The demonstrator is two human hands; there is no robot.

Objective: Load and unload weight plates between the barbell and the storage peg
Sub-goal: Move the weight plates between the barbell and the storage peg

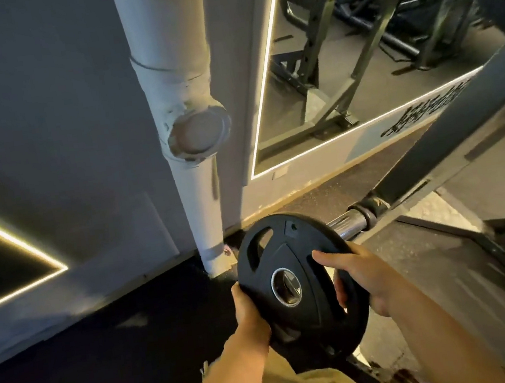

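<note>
A black rubber weight plate with grip slots and a steel-ringed centre hole is held in both hands, low in the head view. My left hand grips its lower left rim. My right hand holds the right rim, fingers through a slot and forefinger lying across the face. Just behind the plate, the chrome barbell sleeve pokes out from its collar; the plate's hole is not on the sleeve. No storage peg is visible.
A white painted pipe with a round cap runs down the wall straight ahead. A wall mirror shows rack frames. Grey rack beams slant at right. Dark rubber flooring lies at left.
</note>
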